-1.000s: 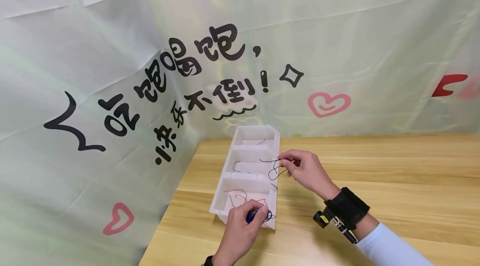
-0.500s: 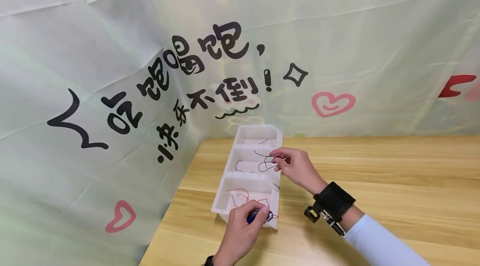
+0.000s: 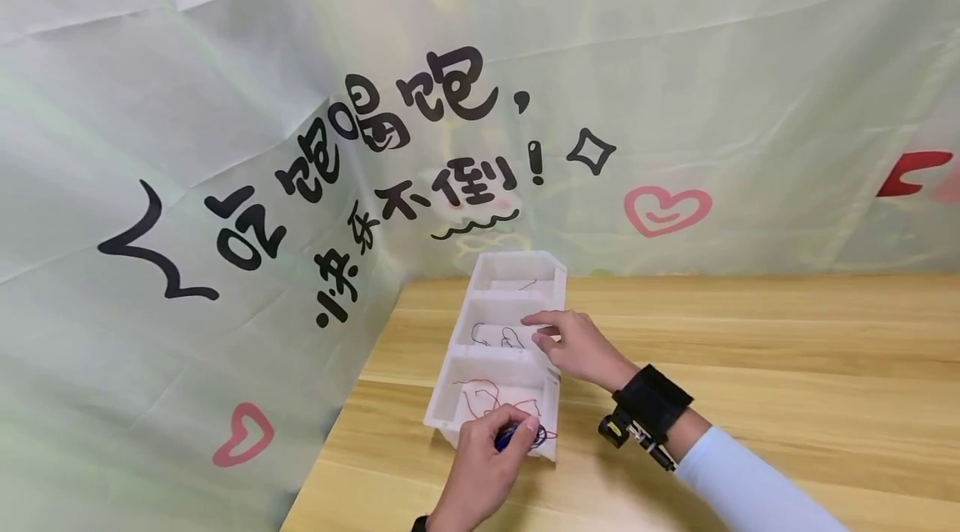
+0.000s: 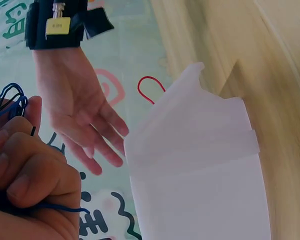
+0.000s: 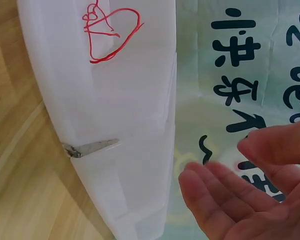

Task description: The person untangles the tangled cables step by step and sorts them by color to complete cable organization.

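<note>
A white three-compartment bin (image 3: 487, 353) stands on the wooden table. In the head view my left hand (image 3: 480, 453) is at its near end, gripping a bundle of blue and black wires (image 4: 11, 102). My right hand (image 3: 581, 347) is over the right side of the middle compartment, its fingers extended and holding nothing; the right wrist view shows this hand (image 5: 250, 195) with thumb and fingers apart. Thin black wires (image 3: 512, 338) lie in the middle compartment, below the right fingertips. Red wires (image 3: 480, 392) lie in the near compartment, partly hidden by the left hand.
One thin dark wire (image 3: 529, 285) lies in the far compartment. A printed cloth backdrop (image 3: 750, 140) stands behind and left of the table (image 3: 787, 365), close to the bin's far end. A red wire loop (image 4: 149, 80) sticks out past the bin's edge in the left wrist view.
My right hand has moved left over the middle compartment and let go of the black wire, which now lies inside. The left hand stays in place with its wire bundle.
</note>
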